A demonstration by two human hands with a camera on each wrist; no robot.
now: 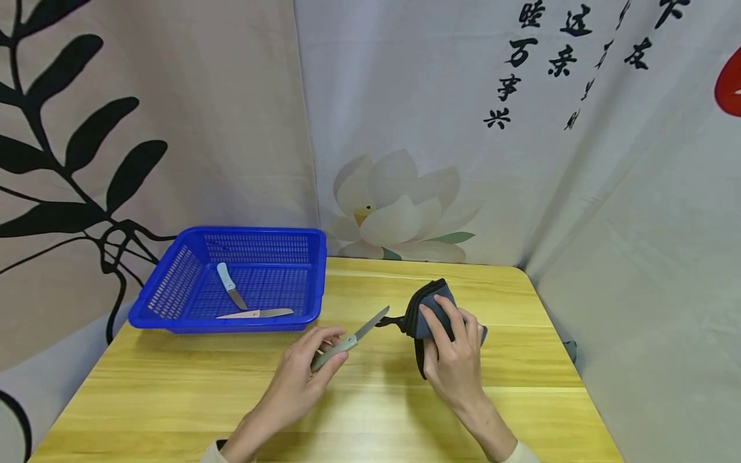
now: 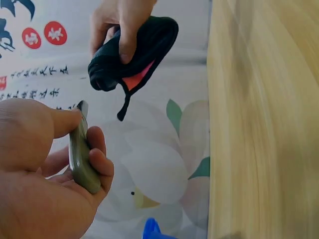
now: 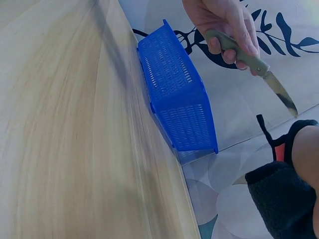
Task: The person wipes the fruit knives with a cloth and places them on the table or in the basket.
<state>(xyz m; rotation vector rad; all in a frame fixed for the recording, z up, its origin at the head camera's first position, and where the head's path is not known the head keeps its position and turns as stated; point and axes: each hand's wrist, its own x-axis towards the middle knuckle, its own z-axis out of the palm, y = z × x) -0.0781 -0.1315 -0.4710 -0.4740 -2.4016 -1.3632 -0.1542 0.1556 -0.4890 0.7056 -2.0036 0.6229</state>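
My left hand [image 1: 298, 373] holds a folding knife [image 1: 338, 352] by its green handle, with the blade out and pointing up to the right. In my right hand [image 1: 457, 363] is a dark blue-grey cloth pouch [image 1: 413, 314] with black edging, gripped from above and held over the table. A short black tab [image 2: 124, 107] hangs from the pouch's end on the side facing the knife. Through a gap in the pouch a red lining [image 2: 138, 77] shows. The knife tip is close to the tab in the head view. My right palm and fingers hide part of the pouch.
A blue plastic basket [image 1: 191, 324] stands at the table's back left. Inside it lie a white-handled knife [image 1: 226, 276] and a second pale-handled knife [image 1: 257, 314], both with blades out. The wooden table [image 1: 370, 418] meets printed curtains [image 1: 399, 128] behind.
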